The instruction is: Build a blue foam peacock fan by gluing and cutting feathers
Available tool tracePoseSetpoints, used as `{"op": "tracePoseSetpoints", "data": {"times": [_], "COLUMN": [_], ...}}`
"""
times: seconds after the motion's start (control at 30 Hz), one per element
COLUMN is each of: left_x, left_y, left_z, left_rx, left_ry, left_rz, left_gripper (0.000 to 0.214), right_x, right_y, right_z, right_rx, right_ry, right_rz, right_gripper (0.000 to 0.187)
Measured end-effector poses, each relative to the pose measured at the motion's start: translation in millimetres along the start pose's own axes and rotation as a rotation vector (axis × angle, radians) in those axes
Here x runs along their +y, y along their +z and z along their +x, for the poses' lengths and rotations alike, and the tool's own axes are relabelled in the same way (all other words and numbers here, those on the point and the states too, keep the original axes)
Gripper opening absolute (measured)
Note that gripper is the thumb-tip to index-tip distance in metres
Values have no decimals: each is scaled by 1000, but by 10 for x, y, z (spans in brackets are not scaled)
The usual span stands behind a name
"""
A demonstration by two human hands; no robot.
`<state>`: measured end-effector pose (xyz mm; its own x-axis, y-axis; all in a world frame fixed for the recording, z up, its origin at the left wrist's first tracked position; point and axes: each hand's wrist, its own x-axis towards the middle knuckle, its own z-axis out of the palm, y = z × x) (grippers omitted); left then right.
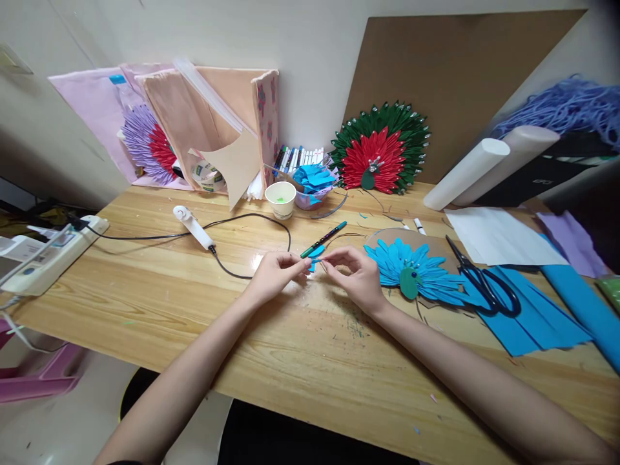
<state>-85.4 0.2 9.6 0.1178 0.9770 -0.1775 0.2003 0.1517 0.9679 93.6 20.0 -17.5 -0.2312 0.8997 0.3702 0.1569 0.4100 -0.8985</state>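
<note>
Between the fingertips of both hands is a small piece of blue crepe paper [316, 260], partly hidden by the fingers. My left hand [276, 276] pinches its left end, and my right hand [354, 276] pinches its right end. Just beyond the fingers lies a green-and-black marker pen [323, 239], with another bit of blue paper beside it. To the right of my right hand rests a fan of blue paper feathers with a green bird body [409, 283], on a brown cardboard piece.
Black-handled scissors [487, 290] lie on blue paper sheets [533, 323] at right. A white glue gun [194, 227] trails its cord across the left side to a power strip [58, 255]. Behind stand a paper cup [280, 201] and a red-green feather fan [380, 155].
</note>
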Motion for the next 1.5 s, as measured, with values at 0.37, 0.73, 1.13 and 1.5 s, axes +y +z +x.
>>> {"op": "tracePoseSetpoints", "data": {"times": [0.37,0.73,1.13,1.5], "left_x": [-69,-91,-136,-78], "left_y": [-24,-3,27,27], "left_z": [-10,17,26,8], "left_rx": [-36,-61,-39,-46], "left_ry": [193,158,136,154], "left_rz": [178,17,40,25], "left_gripper": [28,23,22,21], "right_x": [59,45,66,46], "right_y": [14,17,23,28], "right_z": [32,49,50,37], "right_rx": [-271,-284,-226,-206], "right_ry": [153,233,245,226], "right_rz": [76,125,133,69], "right_gripper": [15,18,19,18]}}
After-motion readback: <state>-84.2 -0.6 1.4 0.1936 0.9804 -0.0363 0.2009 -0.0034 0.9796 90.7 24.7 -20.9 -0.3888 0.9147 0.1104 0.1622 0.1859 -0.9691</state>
